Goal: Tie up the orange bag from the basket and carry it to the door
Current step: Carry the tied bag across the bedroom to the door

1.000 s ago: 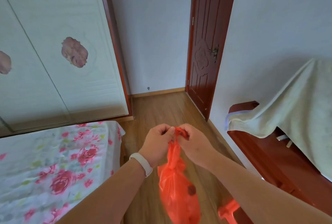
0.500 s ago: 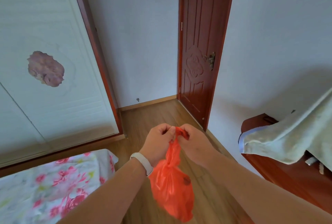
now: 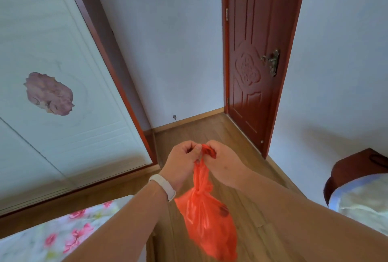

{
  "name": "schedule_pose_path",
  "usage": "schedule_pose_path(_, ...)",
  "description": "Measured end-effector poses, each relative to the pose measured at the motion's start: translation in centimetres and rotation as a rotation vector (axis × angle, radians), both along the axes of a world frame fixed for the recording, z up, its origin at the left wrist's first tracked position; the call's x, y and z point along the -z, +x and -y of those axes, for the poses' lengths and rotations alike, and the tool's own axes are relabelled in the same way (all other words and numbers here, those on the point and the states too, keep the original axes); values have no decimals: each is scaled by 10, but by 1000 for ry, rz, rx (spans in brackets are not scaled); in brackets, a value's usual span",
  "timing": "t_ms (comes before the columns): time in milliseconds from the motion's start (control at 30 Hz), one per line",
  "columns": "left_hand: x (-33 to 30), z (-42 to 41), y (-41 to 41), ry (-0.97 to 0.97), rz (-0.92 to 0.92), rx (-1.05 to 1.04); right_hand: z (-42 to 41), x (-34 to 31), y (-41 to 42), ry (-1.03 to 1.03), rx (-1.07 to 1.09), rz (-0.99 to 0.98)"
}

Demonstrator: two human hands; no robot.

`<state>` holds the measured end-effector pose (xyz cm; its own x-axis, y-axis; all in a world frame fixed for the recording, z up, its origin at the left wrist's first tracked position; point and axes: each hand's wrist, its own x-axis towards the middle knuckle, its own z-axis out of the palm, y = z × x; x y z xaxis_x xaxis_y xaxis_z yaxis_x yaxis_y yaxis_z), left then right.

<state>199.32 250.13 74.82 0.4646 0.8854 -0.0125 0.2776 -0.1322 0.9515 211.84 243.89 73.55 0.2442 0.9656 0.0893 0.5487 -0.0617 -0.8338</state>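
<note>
An orange plastic bag [image 3: 206, 219] hangs in front of me, knotted at its neck, with a dark lump showing through its side. My left hand [image 3: 181, 164] and my right hand [image 3: 223, 164] both pinch the bag's twisted top ends at chest height, side by side. A white band sits on my left wrist. The dark red wooden door [image 3: 255, 57] stands shut ahead on the right, with a brass handle [image 3: 273, 62]. The basket is out of view.
A white sliding wardrobe [image 3: 63, 83] with a flower print fills the left. A bed corner with a floral sheet [image 3: 63, 234] lies at the lower left. A red-brown piece of furniture under a pale cloth [image 3: 357, 179] stands on the right. Wood floor [image 3: 210, 129] runs to the door.
The view has advanced toward the door and turned right: the door is larger, the bed and the covered furniture have slid toward the frame edges. Both hands keep their grip on the bag's top.
</note>
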Motion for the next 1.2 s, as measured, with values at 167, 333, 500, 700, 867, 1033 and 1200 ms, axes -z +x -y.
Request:
schedule_pose_path(167, -5, -57, 40, 11, 2, -1, -59, -12, 41, 11, -13, 35)
schedule_pose_path(333, -3, -110, 73, -29, 13, 9, -101, -15, 71, 3, 2, 33)
schedule_pose_path(500, 2, -162, 112, -49, 21, 67, -148, -7, 104, 8, 104, 21)
schedule_pose_path(700, 22, -239, 166, -77, 50, 218, -212, 12, 147, -42, 274, 29)
schedule_pose_path(867, 30, -314, 212, -81, 21, 383, -266, 10, 174, -50, 464, 45)
schedule_pose_path(1033, 23, -363, 253, -79, 64, 523, -306, -1, 200, -42, 582, 68)
schedule_pose_path(1200, 21, -389, 289, -117, 97, 600, -328, 3, 224, -65, 692, 40)
